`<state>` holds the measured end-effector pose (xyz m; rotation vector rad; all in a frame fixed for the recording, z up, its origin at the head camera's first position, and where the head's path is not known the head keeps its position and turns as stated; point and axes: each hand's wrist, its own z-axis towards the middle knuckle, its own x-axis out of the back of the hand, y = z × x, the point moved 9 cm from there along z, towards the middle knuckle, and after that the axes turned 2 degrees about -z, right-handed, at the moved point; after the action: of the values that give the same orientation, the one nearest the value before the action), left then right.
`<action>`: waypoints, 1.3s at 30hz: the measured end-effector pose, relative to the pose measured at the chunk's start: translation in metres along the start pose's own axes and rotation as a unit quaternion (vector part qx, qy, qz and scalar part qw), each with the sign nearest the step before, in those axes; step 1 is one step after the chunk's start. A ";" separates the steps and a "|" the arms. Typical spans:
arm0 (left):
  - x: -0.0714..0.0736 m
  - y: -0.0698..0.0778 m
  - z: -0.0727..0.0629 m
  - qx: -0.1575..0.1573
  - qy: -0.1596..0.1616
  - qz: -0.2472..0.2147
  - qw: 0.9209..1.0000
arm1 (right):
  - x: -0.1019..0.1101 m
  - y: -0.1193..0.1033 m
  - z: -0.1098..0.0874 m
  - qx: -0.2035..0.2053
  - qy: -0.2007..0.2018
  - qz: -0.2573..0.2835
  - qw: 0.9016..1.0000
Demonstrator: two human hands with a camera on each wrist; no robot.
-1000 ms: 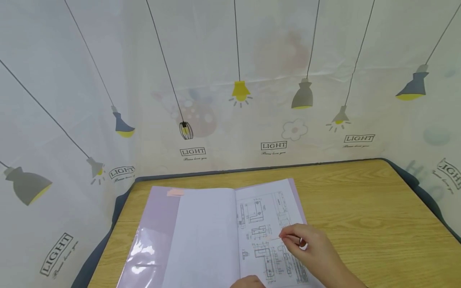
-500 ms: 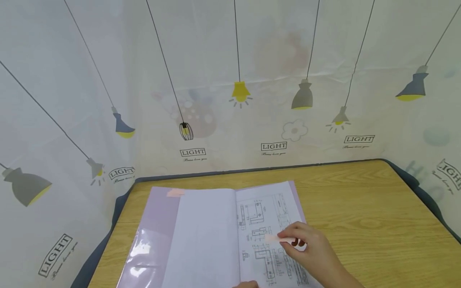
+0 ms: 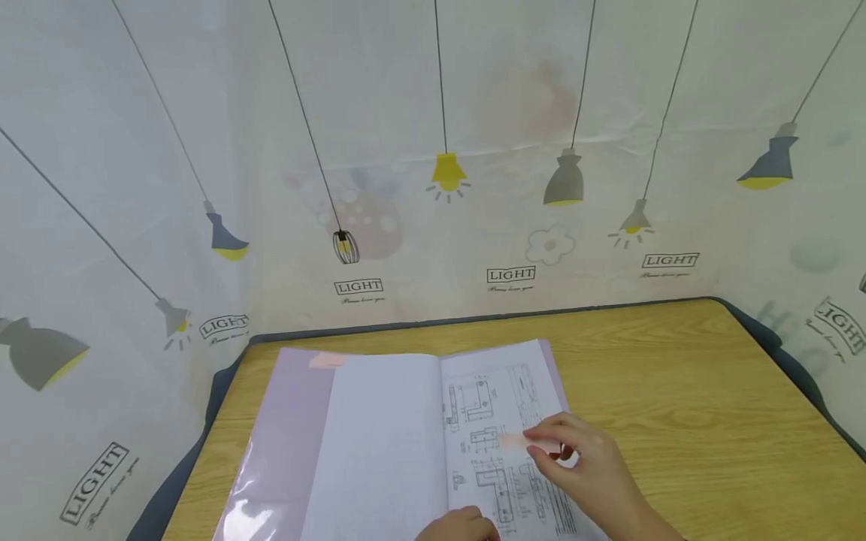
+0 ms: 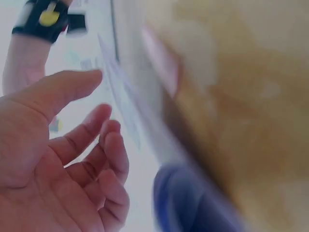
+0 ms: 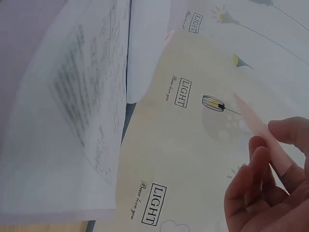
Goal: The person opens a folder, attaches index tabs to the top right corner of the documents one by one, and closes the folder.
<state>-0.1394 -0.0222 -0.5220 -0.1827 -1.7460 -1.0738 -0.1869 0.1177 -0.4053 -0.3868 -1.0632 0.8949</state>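
An open lilac folder (image 3: 287,421) lies on the table, a blank white page (image 3: 379,428) on its left half and a page of technical drawings (image 3: 467,469) on its right half. Above the drawings, my right hand (image 3: 598,469) pinches a pale pink sticky strip (image 5: 260,128) between thumb and fingers; its free end points left. My left hand (image 3: 462,526) is at the folder's near edge by the spine, partly cut off by the head view. In the left wrist view, that hand's fingers (image 4: 115,150) curl loosely with nothing between them and the thumb.
Another pink strip (image 3: 327,361) sticks at the top of the folder's left cover. The wood-grain table (image 3: 704,406) extends to the right. A cloth (image 3: 419,248) printed with hanging lamps rises behind its dark edge. Something blue and blurred (image 4: 178,198) shows in the left wrist view.
The pink strip in my right hand has turned from edge-on to showing its flat face. My left hand dipped lower, then came back further into view at the bottom edge.
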 end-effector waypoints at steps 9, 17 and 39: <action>0.066 -0.044 0.008 0.190 0.061 0.067 0.977 | 0.007 0.001 0.000 0.003 0.046 0.027 0.999; 0.075 -0.082 0.017 0.232 0.091 0.095 0.964 | 0.003 0.005 -0.002 -0.014 0.036 0.039 0.999; 0.069 -0.104 0.032 0.264 0.069 0.112 0.955 | -0.018 0.102 0.060 -0.205 -0.090 0.063 0.973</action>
<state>-0.2524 -0.0846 -0.5273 0.0293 -1.7723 -0.4200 -0.2882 0.1568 -0.4553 -0.7343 -1.4083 0.8296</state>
